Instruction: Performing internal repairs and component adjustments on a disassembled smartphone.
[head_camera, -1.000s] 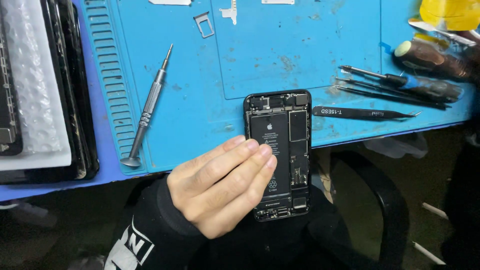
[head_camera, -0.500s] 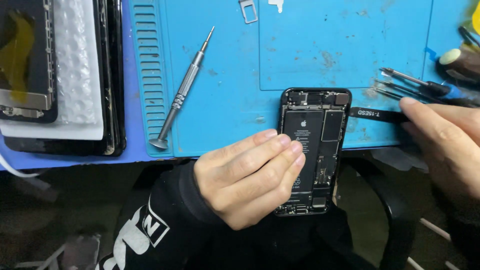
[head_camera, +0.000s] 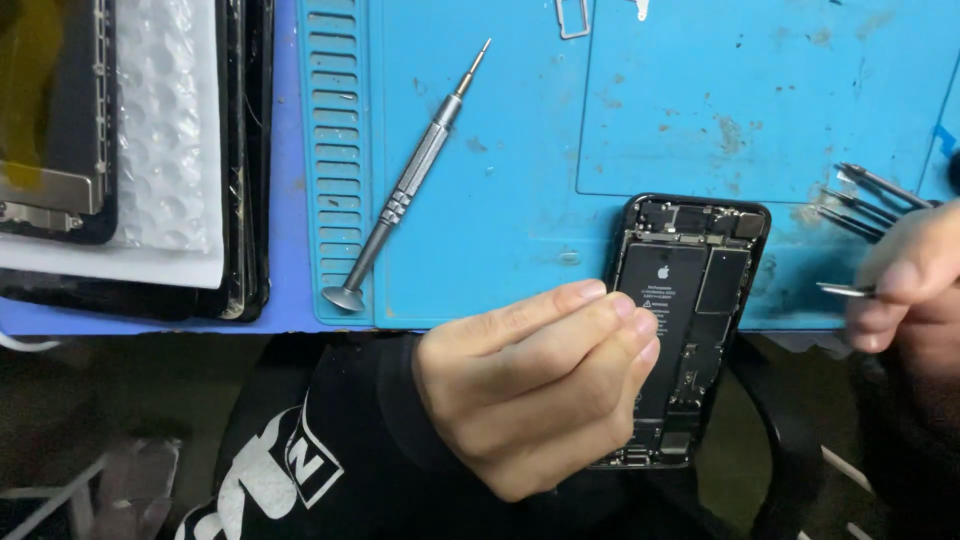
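At the left edge of the opened phone (head_camera: 690, 300), the left hand's fingertips (head_camera: 600, 305) curl over the black case, gripping it so that the phone's lower half hangs past the near edge of the blue work mat (head_camera: 520, 170) while its top end rests on the mat. The left hand (head_camera: 530, 390) covers the phone's lower left part, and a black sleeve (head_camera: 350, 420) with white print runs back from its wrist. Inside the phone, the black battery and the circuit boards beside it lie exposed, with no screen on top.

Right of the phone, the right hand (head_camera: 910, 290) is closed on a thin metal tool (head_camera: 845, 290), whose tip points toward the phone without touching it. Just above that hand, several tweezers and picks (head_camera: 865, 195) lie on the mat, near the phone's upper right corner.

Left of the phone, well apart from it, a grey precision screwdriver (head_camera: 410, 180) lies slanted on the mat, its round cap near the mat's ribbed strip. Farther left still, a stack of dark phone screens (head_camera: 240, 150) sits under a sheet of bubble wrap (head_camera: 170, 130).
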